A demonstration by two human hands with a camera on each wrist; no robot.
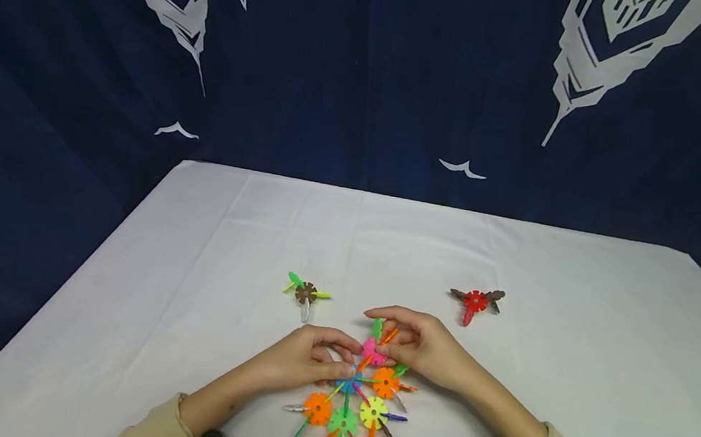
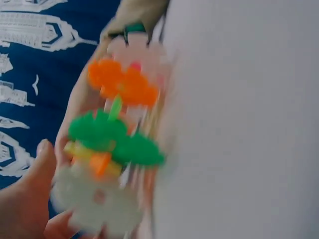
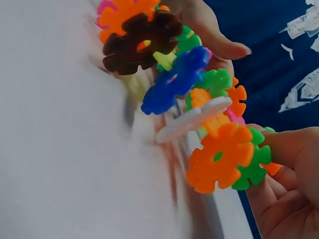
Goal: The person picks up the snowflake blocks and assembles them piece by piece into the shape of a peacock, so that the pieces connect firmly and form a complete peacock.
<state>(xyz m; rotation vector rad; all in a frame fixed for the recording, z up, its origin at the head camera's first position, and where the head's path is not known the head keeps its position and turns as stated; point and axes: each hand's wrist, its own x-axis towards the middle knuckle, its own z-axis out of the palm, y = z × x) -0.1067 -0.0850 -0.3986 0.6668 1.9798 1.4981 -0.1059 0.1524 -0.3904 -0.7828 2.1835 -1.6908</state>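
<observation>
An assembly of interlocking snowflake discs [image 1: 343, 425] lies in front of me, built from notched plastic discs in green, orange, yellow, blue and pink. My left hand [image 1: 309, 354] pinches its upper left part, beside the blue disc [image 1: 349, 381]. With thumb and fingers, my right hand [image 1: 433, 347] grips the top end around the pink disc [image 1: 372, 351], where green and orange discs stand edge-on. From the right wrist view, an orange disc [image 3: 220, 158] and a green disc [image 3: 253, 162] sit right by the right thumb. The left wrist view, blurred, has a pale disc [image 2: 97, 201] near the left fingers.
Two smaller joined disc pieces lie farther back on the white tablecloth [image 1: 245, 235]: one with a brown centre [image 1: 306, 293] at left, one with a red centre [image 1: 476, 302] at right. Black wrist devices show near both sleeves. A dark blue patterned curtain [image 1: 367, 76] hangs behind the table.
</observation>
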